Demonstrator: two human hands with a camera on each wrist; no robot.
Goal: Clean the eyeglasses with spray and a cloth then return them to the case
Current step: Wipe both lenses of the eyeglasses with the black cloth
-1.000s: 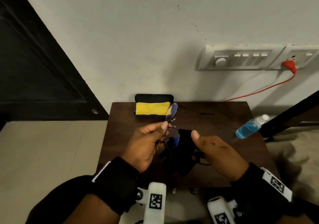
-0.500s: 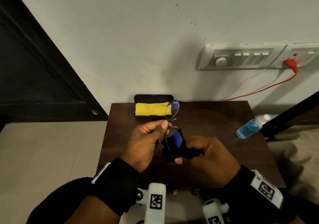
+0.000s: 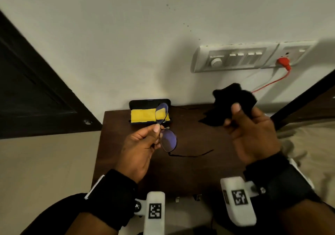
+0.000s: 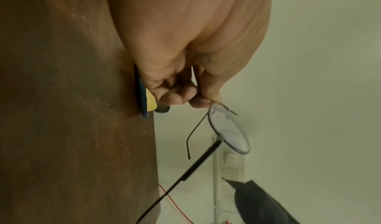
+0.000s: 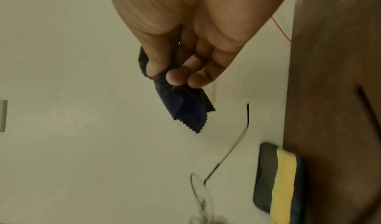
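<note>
My left hand (image 3: 145,144) pinches the thin black eyeglasses (image 3: 168,140) at the bridge, above the dark wooden table (image 3: 199,171). One lens (image 3: 161,114) points up toward the case, and a temple arm trails right. In the left wrist view the left hand (image 4: 185,97) holds the eyeglasses (image 4: 228,133) by thumb and forefinger. My right hand (image 3: 252,131) is raised at the right and grips a crumpled dark cloth (image 3: 233,104). The right wrist view shows the right hand (image 5: 179,74) pinching the cloth (image 5: 187,108). The open black case (image 3: 150,113) with yellow lining stands at the table's back edge. The spray bottle is hidden.
A white switch panel (image 3: 250,57) with a red plug (image 3: 284,61) and red cord is on the wall behind. A dark door (image 3: 32,89) stands at the left. Pale floor lies left of the table, and a dark bar slants at the far right.
My right hand has pulled the cloth off the lens and lifted it up and to the right. The left hand keeps the eyeglasses where they were.
</note>
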